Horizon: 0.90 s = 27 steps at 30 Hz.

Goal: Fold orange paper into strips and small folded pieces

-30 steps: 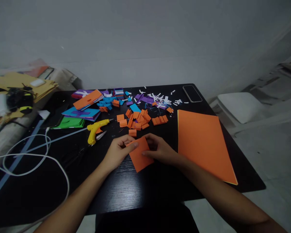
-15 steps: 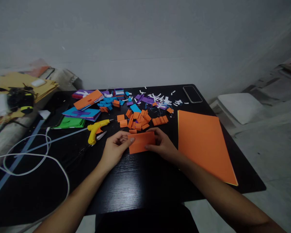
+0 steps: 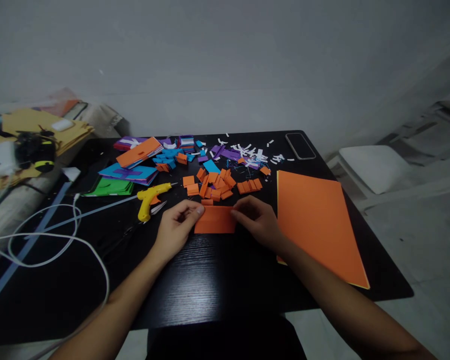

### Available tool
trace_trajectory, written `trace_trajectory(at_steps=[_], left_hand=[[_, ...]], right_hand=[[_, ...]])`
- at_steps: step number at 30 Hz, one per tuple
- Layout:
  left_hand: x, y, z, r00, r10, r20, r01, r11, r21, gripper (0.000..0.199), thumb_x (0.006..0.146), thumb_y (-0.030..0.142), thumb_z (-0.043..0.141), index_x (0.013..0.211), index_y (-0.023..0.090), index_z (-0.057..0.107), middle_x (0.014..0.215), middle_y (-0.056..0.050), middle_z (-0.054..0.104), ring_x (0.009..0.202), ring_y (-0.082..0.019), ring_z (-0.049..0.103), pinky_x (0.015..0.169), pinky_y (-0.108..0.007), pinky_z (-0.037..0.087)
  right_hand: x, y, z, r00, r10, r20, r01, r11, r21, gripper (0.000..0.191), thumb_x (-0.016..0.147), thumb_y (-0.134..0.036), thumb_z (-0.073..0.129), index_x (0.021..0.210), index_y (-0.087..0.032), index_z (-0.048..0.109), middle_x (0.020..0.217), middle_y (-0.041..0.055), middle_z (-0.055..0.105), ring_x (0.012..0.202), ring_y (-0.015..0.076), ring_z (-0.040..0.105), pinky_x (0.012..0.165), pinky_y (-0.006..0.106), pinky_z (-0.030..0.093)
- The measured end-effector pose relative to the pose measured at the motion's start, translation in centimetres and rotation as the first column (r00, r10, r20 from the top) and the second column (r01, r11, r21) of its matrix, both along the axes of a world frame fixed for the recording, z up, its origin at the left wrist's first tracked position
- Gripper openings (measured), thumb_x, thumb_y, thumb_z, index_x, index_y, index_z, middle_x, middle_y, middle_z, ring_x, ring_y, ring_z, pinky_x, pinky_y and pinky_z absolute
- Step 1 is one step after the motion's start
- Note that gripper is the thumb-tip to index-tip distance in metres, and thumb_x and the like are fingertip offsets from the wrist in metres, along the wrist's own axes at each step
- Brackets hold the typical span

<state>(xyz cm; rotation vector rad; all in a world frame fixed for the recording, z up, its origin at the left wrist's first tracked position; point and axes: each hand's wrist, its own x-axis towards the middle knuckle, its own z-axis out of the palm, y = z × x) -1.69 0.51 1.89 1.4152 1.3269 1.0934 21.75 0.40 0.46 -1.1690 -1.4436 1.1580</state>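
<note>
Paper, one orange piece [image 3: 214, 222], is stretched between two hands: the left hand [image 3: 175, 225] pinches one end, the right hand [image 3: 260, 220] the other, with some fingertips hidden. It is over the black surface [image 3: 187, 295], centred before the person; whether it is folded, I can't tell.

Just beyond lie small orange pieces [image 3: 217, 185], over a dozen, overlapping too much for an exact count, and to their right a row of about four [image 3: 249, 186]. Leftward are one yellow glue gun [image 3: 146, 204] and one pair of scissors [image 3: 158, 207], its dark handles lost against the black. One large orange sheet [image 3: 318, 225] lies rightward, yellow edging it, partly covered by the right forearm [image 3: 317, 260].

Farther back I count three bundles, topped orange [image 3: 139, 151], blue [image 3: 129, 173] and green [image 3: 112, 187], one phone [image 3: 301, 146], and uncountable white scraps [image 3: 249, 152]. One white cable [image 3: 97, 255] passes behind the left forearm. Tan envelopes [image 3: 45, 122] sit far left, their contents out of sight.
</note>
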Motion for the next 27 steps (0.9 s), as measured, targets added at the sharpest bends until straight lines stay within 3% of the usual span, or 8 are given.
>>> trace_trajectory(at_steps=[9,18,27], left_hand=[[-0.12,-0.05,-0.06,1.0,0.013,-0.022,-0.012,0.998,0.059,0.028,0.086,0.045,0.074,0.08,0.018,0.077,0.068,-0.001,0.066,0.063,-0.014,0.052,0.057,-0.024,0.04],[-0.08,-0.25,-0.51,0.999,0.029,-0.032,-0.027,0.997,0.078,0.029,0.087,0.044,0.073,0.08,0.017,0.076,0.067,-0.001,0.066,0.061,-0.013,0.052,0.057,-0.023,0.041],[0.11,-0.3,-0.59,0.999,0.044,-0.012,-0.043,0.996,0.072,0.027,0.086,0.044,0.074,0.082,0.017,0.078,0.065,0.0,0.066,0.059,-0.013,0.053,0.056,-0.023,0.043]], right_hand=[[0.3,0.28,0.17,0.995,-0.007,-0.1,-0.002,0.996,-0.089,0.02,0.08,-0.039,0.084,0.083,-0.023,0.075,0.085,0.0026,0.078,0.082,0.0197,0.073,0.08,0.035,0.058],[0.04,0.13,0.25,0.977,-0.108,-0.183,0.077,0.983,-0.169,0.027,0.072,-0.04,0.09,0.084,-0.023,0.072,0.086,0.0008,0.077,0.084,0.0194,0.073,0.083,0.036,0.059],[0.09,0.26,0.31,0.961,-0.104,-0.257,0.036,0.966,-0.255,0.031,0.07,-0.038,0.092,0.088,-0.023,0.072,0.081,-0.0002,0.075,0.081,0.0183,0.073,0.083,0.036,0.059]])
